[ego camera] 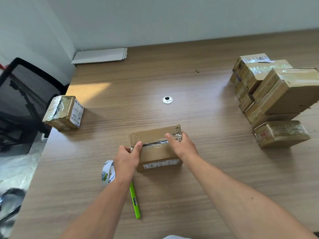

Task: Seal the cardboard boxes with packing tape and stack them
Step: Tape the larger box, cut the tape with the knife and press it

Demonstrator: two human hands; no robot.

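Two hands grip the box (155, 135) on the table (198, 187): the left hand (126, 158) curls its fingers round the left end, thumb pressed on the tape (155, 143) along the top seam, and the right hand (183, 146) clasps the right end, thumb on top. The roll (107, 171) stands just behind the left fingers, beside the wrist, and a green cutter (135, 202) lies under that forearm. The stack (276, 94) sits well beyond the right fingers, a lone box (63, 111) well beyond the left.

box (155, 149) brown (white label) | tape roll (107, 171) white | cutter (135, 200) lime green | table (189, 187) woodgrain
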